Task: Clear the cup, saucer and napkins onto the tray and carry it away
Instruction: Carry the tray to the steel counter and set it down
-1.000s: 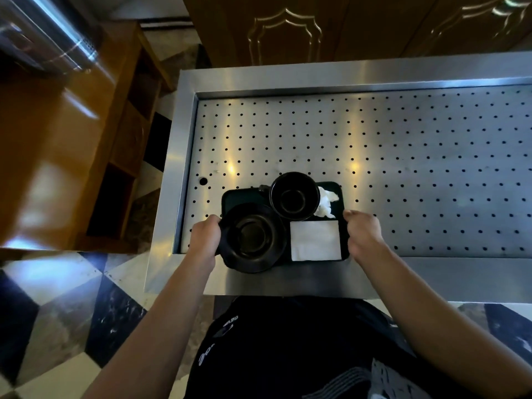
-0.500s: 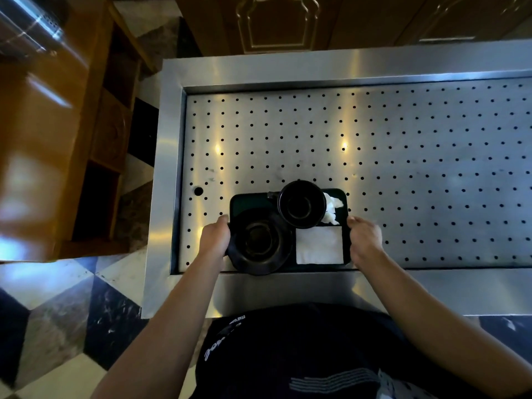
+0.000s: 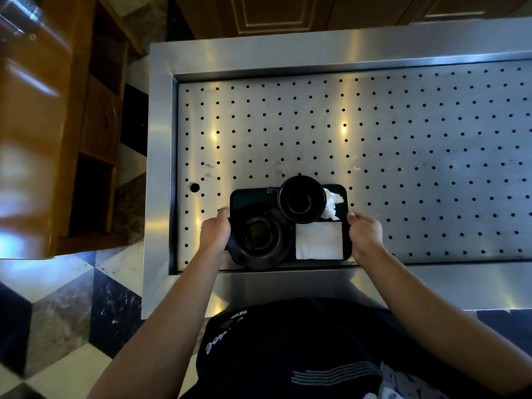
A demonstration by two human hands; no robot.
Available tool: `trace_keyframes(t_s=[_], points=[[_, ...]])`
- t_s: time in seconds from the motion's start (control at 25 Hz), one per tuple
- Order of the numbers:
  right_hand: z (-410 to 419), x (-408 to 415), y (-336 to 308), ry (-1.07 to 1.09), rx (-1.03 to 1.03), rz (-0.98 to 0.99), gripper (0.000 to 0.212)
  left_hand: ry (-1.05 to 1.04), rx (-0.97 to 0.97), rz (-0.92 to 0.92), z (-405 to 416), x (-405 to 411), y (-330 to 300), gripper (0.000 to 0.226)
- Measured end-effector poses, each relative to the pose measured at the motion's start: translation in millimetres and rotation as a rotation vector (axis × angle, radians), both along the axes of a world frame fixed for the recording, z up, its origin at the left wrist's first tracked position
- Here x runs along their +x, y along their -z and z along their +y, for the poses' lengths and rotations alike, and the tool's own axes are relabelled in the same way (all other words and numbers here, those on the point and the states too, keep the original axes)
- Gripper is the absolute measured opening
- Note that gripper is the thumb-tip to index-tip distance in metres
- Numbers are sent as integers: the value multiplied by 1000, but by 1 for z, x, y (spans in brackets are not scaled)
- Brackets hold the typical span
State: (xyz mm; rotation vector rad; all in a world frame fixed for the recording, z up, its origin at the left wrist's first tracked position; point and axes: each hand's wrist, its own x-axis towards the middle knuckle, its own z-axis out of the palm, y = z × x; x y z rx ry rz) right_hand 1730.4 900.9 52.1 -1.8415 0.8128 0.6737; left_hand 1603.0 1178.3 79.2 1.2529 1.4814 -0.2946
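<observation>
A small dark tray [image 3: 247, 195] sits low over the near part of a perforated steel counter. On it are a black saucer [image 3: 260, 236] at the front left, a black cup [image 3: 301, 199] behind it, a crumpled white napkin [image 3: 332, 204] at the back right and a flat folded white napkin [image 3: 319, 240] at the front right. My left hand [image 3: 214, 233] grips the tray's left edge beside the saucer. My right hand [image 3: 365, 234] grips the tray's right edge. I cannot tell whether the tray touches the steel.
The steel counter [image 3: 403, 145] has a raised rim all round and a drain hole [image 3: 195, 187] left of the tray. A wooden shelf unit [image 3: 57, 133] stands to the left across a strip of chequered floor [image 3: 72, 312]. Wooden doors lie beyond the counter.
Both hands have carried the tray forward from the counter's near rim to over the perforated surface. My view has moved closer to the counter.
</observation>
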Motion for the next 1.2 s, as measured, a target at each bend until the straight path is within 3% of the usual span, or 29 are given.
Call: trace_keyframes(t_s=[0.24, 0.64, 1.2], points=[[0, 6, -23, -307, -224, -60, 26, -11, 12, 5, -4, -2, -1, 43], [-12, 4, -21, -408, -223, -44, 28, -9, -19, -9, -15, -18, 1, 39], [-19, -14, -23, -485, -263, -58, 31, 149, 131, -46, -28, -33, -7, 45]])
